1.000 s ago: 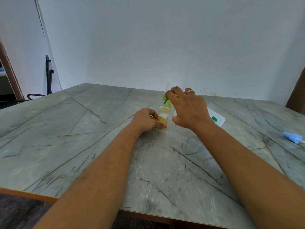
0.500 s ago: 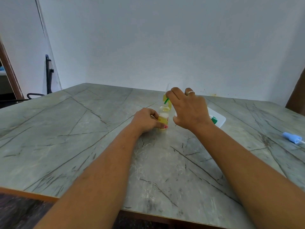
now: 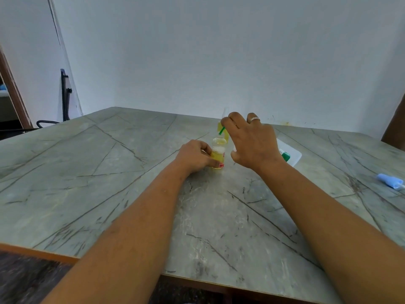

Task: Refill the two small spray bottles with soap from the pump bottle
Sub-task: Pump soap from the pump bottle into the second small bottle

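Observation:
My left hand [image 3: 194, 155] grips a small clear spray bottle [image 3: 218, 153] that stands uncapped on the table, yellow soap filling its lower part. My right hand [image 3: 254, 143] curls over the top of the white pump bottle [image 3: 290, 155], which it mostly hides. The green spout [image 3: 221, 130] sticks out from under my fingers and points down at the small bottle's mouth. A second small bottle [image 3: 219, 126] with yellow liquid and a clear cap stands just behind, partly hidden by my right hand.
A blue spray head [image 3: 390, 181] lies on the grey marble-pattern table [image 3: 109, 183] at the far right. A white wall runs along the table's back edge. At far left a dark chair stands beside a doorway.

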A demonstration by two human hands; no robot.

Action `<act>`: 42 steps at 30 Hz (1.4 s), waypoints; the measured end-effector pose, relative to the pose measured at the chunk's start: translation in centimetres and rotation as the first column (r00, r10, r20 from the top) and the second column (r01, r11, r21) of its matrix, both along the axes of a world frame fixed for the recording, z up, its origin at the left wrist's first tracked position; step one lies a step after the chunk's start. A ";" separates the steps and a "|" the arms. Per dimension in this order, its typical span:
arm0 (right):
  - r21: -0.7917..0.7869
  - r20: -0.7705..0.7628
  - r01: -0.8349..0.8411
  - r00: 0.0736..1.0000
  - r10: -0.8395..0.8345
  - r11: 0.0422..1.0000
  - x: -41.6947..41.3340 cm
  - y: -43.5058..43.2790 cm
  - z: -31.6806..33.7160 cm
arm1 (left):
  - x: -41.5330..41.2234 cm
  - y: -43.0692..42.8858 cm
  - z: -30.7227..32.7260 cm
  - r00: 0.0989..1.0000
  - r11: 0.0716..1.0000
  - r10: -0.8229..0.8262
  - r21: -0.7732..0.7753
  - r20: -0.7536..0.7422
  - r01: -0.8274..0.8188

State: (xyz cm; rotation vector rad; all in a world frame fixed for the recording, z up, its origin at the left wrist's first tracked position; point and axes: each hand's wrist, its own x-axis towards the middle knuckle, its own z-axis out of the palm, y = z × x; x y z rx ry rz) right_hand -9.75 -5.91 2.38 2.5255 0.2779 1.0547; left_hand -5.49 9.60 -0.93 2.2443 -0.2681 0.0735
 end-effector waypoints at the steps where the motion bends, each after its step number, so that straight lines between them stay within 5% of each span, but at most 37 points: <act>1: -0.008 -0.003 -0.003 1.000 0.003 1.000 0.0 0.0 0.0 | 0.0 0.0 0.0 1.000 1.000 -0.003 -0.001 0.003 0.003; 42: 0.034 -0.043 0.027 0.999 -0.026 0.999 -0.1 0.2 0.4 | -0.5 0.1 0.2 1.000 1.000 -0.002 -0.006 0.004 0.002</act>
